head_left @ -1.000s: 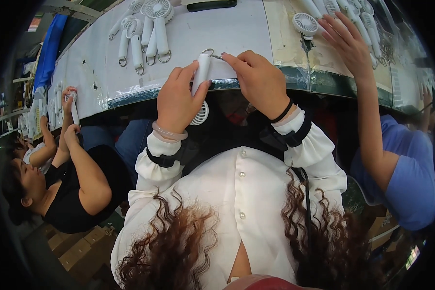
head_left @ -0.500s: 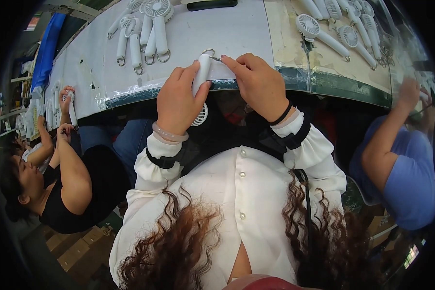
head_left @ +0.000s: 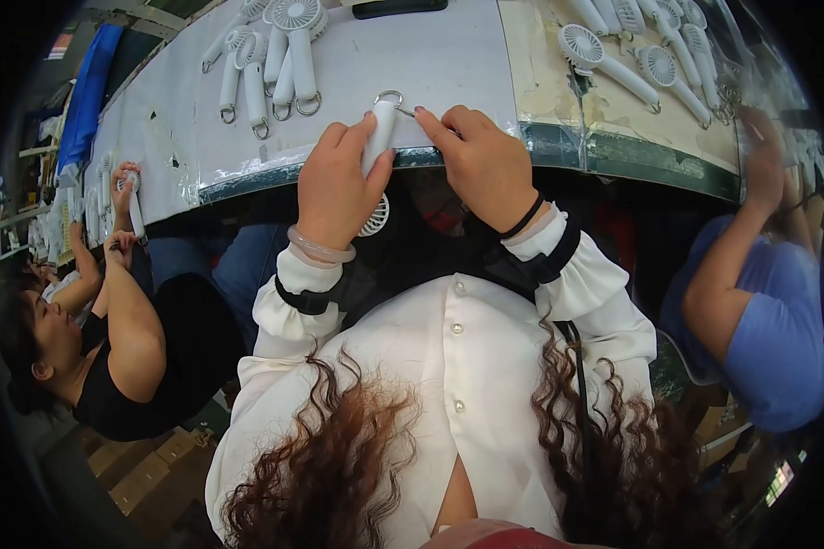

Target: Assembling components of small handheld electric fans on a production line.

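Note:
My left hand (head_left: 334, 188) is wrapped around a white handheld fan (head_left: 379, 137), handle pointing away from me, its round grille head (head_left: 374, 218) hanging below the table's near edge. A metal ring (head_left: 389, 97) sits at the handle's far end. My right hand (head_left: 481, 165) rests at the table edge beside the handle, its fingertips pinching something thin next to the ring; what it is I cannot tell.
The long grey table (head_left: 449, 55) carries a cluster of white fans (head_left: 275, 55) at the far left and more fans (head_left: 632, 55) at the far right. A person in black (head_left: 110, 339) works on my left holding a fan; a person in blue (head_left: 769, 311) stands on my right.
The arm of the person on my right pulled back from the fans on the table to the far right edge. My own hands stayed on the fan with little movement.

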